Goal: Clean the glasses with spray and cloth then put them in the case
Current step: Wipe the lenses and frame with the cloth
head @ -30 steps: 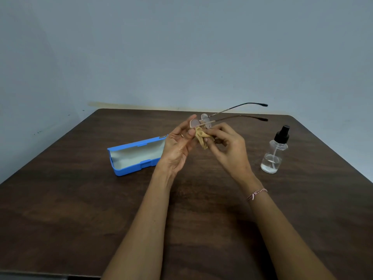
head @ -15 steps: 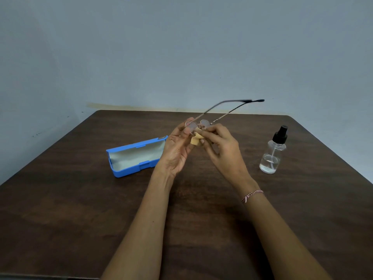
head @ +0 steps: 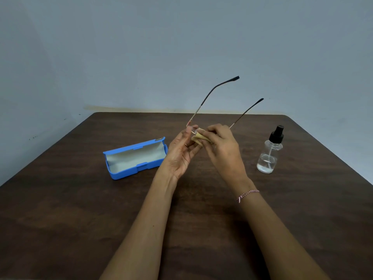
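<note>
Thin metal-framed glasses (head: 203,102) are held above the table, their two black-tipped temple arms pointing up and to the right. My left hand (head: 181,152) pinches the frame at the left lens, palm toward me. My right hand (head: 222,147) pinches a small tan cloth (head: 198,137) against the other lens, which the cloth and fingers hide. A blue glasses case (head: 135,158) lies open on the table to the left of my hands, its pale lining showing. A clear spray bottle (head: 270,152) with a black nozzle stands upright to the right.
A dark wooden table (head: 60,209) carries everything, its far edge close to a plain grey-blue wall (head: 181,47). Bare table top lies in front of my forearms and on both sides.
The glasses have been tilted so their temple arms swing from nearly level to steeply upward. My right hand with the cloth has shifted over the lens. Case and bottle are unmoved.
</note>
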